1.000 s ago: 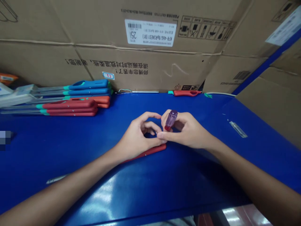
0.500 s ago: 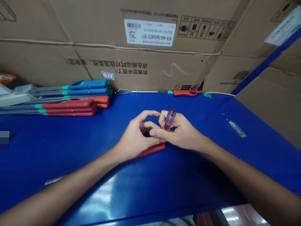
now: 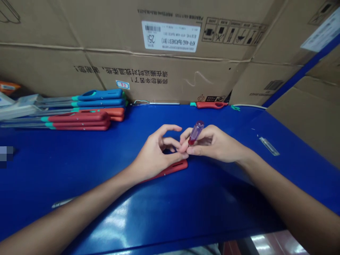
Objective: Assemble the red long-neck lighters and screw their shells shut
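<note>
Two bare forearms reach in from the bottom corners and cross the near edge of a blue metal table [image 3: 79, 170]. The right hand [image 3: 212, 143] pinches a short translucent purple cylinder [image 3: 196, 132] between thumb and fingertips, near its red lower end, with the top tilted up and away from the palm. The left hand [image 3: 152, 156] holds nothing: its fingers curve loosely, index raised and arched, and its fingertips sit just beside the right hand's. Its outer edge rests on a long red plastic piece [image 3: 172, 169] lying on the table.

Blue tabletop stretches ahead of the hands and out to the right, where a small clear strip [image 3: 269, 146] lies. Stacks of long-shafted tools with red, orange and blue handles [image 3: 79, 113] sit to the left, well apart from the hands. A single red-handled tool [image 3: 211, 105] lies at the back edge, where the table meets a cardboard box [image 3: 170, 78].

The box's print is upside down. A white label [image 3: 170, 36] reads "KFR-46G/BpR3AES1 (B1)" and "25", a small sticker [image 3: 122, 85] reads "33", and a line of Chinese text runs below.
</note>
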The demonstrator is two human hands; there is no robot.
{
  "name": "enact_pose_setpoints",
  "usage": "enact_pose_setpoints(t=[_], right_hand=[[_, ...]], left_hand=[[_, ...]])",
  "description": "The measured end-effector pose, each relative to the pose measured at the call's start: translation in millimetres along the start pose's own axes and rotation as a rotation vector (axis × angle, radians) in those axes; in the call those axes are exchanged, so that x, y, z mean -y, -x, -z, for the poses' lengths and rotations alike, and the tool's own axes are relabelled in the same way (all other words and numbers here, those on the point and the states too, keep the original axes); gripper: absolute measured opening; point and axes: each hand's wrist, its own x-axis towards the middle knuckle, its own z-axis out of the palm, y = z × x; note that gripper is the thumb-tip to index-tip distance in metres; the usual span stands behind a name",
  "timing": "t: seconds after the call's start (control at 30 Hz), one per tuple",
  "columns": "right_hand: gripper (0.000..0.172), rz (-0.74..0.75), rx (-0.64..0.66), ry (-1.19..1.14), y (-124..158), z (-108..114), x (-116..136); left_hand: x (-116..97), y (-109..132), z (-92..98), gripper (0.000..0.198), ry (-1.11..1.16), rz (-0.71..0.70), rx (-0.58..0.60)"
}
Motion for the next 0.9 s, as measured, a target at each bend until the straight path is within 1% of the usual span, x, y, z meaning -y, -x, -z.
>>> enact_pose_setpoints(t=[0.13, 0.23, 0.3, 0.43, 0.63, 0.7, 0.73, 0.8, 0.87, 0.9], right_hand=[[0.024, -0.036, -0.149, -0.008, -3, -8, -5], [0.034, -0.024, -0.253, 0.009, -6, -17, -9], [0.037, 0.005, -0.303, 0.048, -8, -23, -10], [0.036, 0.109, -0.338, 0.163, -11, -32, -12], [0.044, 0.111, -0.377, 0.224, -14, -40, -14], [0.046, 0.118, -0.369, 0.264, -14, -37, -12], [0.045, 0.116, -0.358, 0.284, -13, -35, -10], [0.034, 0.092, -0.306, 0.287, -10, -27, -5], [0.019, 0.046, -0.206, 0.186, -7, -18, 0], [0.016, 0.031, -0.149, 0.120, -6, -14, 1]], left_hand=[[1, -1, 0.2, 0.058, -0.017, -0.041, 0.015], [3, -1, 0.8, 0.057, -0.015, -0.054, 0.034], [3, -1, 1.0, 0.059, -0.007, -0.047, 0.033], [2, -1, 0.4, 0.060, 0.014, -0.035, 0.024], [0, -1, -0.1, 0.056, 0.001, -0.033, 0.030], [0, -1, 0.0, 0.057, 0.015, -0.032, 0.037], [0, -1, 0.1, 0.057, 0.025, -0.031, 0.043], [1, -1, 0.0, 0.056, 0.028, -0.031, 0.040], [2, 0, -0.1, 0.055, 0.024, -0.031, 0.033], [3, 0, -0.1, 0.054, 0.024, -0.028, 0.033]])
